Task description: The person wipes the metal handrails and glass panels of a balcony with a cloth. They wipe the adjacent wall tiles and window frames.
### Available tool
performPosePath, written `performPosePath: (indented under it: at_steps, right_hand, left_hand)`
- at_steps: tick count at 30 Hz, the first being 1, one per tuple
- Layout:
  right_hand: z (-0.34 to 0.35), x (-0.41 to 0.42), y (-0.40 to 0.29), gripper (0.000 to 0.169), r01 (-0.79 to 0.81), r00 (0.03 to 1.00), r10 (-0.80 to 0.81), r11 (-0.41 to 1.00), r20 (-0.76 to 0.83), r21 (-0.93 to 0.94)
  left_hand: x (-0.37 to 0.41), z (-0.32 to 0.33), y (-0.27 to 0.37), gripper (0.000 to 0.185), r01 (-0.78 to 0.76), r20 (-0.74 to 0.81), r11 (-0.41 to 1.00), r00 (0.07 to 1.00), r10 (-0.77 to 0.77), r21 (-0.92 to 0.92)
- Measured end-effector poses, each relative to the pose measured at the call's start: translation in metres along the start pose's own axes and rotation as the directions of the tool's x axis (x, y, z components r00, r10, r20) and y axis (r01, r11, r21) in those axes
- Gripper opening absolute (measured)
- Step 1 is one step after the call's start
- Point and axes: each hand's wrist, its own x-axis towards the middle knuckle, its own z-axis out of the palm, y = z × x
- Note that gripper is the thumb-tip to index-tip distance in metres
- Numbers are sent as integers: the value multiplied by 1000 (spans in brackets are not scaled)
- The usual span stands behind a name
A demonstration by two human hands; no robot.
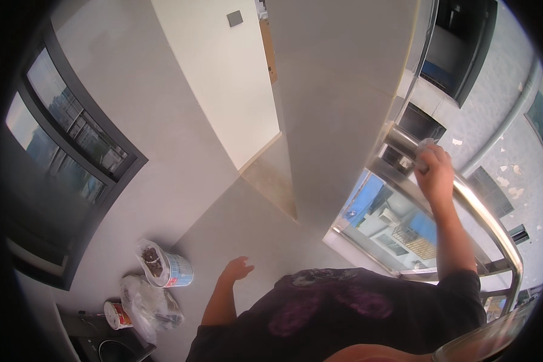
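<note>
My right hand [435,169] grips a pale, crumpled cloth or tissue [424,151] and presses it on the metal handrail [486,199] of a balcony railing, close to where the rail meets the wall edge. Part of the cloth is hidden by my fingers. My left hand [239,268] hangs over the grey floor at the lower middle, fingers slightly apart and nothing visible in it. Under the rail is a glass panel [391,226], with buildings seen through it.
A bucket [180,270] holding dark material, a clear plastic bag [149,298] and a small red and white tub [116,315] stand at the lower left, by a black appliance [113,346]. A grey wall [339,90] rises ahead; a dark-framed window [104,158] is at the left.
</note>
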Motion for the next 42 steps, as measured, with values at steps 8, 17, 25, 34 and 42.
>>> performPosePath:
  at_steps: [8,17,25,34,42]
  right_hand:
    - [83,41,-196,16,701,707,-684,712,-178,45]
    - [103,182,-234,23,221,846,-416,843,-333,-490]
    - [149,119,-220,26,459,861,-509,785,-10,-416]
    - [86,154,-210,14,450,816,-567,743,-109,-496]
    - [-156,421,-262,30,-127,601,-311,872,-736,-472]
  left_hand:
    - [37,-51,-7,58,-154,-192,982,972,132,-106]
    - [92,-129,-129,60,-123,-122,990,986,115,-67]
    - [155,-144,-178,59,-193,34,972,981,190,135]
    - [190,-174,-153,65,-237,139,963,966,219,126]
    - [231,-145,-103,66,-388,274,886,907,319,255]
